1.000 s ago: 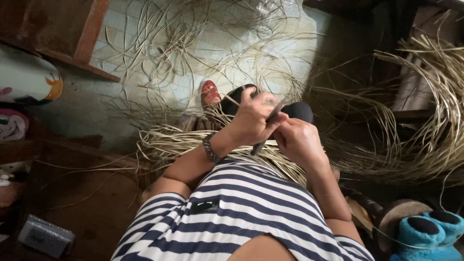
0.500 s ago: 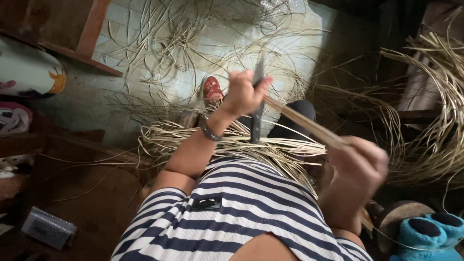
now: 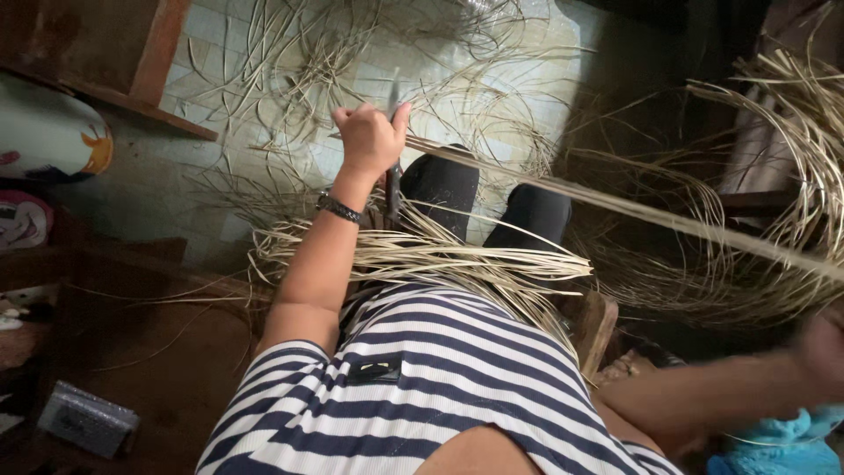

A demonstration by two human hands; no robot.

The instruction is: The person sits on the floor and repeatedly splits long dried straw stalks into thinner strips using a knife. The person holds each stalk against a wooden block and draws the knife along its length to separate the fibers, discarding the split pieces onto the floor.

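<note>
Pale tiled floor (image 3: 264, 53), littered with loose cane offcuts (image 3: 308, 79), lay beneath the work. One long cane strip (image 3: 615, 207) ran taut from the left hand (image 3: 369, 136) toward the right edge of view. That hand was closed in a fist around the strip's end and a dark-handled knife (image 3: 393, 189). The right hand (image 3: 822, 352) was blurred at the right edge; its grip could not be determined. A bundle of split strips (image 3: 422, 255) rested across the lap, touching the striped shirt (image 3: 422, 378).
</note>
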